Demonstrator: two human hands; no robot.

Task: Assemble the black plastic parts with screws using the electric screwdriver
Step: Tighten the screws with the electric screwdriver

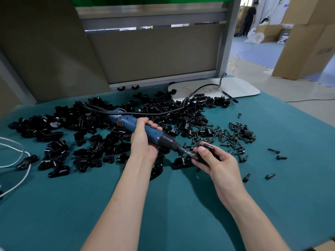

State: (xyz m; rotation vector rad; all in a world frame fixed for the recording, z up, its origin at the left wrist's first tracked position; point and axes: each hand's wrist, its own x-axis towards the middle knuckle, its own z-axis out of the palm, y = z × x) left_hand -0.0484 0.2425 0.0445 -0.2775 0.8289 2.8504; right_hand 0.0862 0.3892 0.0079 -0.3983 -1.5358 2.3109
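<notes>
Left hand (143,142) grips screwdriver (154,134); right hand (217,162) pinches black part (208,147).

Teal cloth (181,211) spread over table. White rounded board (241,87), marked with faint scribbles, laid at far edge. White cable (20,180) looped at left. Grey partition panel (154,55) set behind table. Cardboard boxes (308,42) stacked at right. Person in dark clothes (249,17) seen far back, near white bag (254,36).

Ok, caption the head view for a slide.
Left hand holds blue electric screwdriver against small black plastic part pinched by right hand over teal mat.
</notes>
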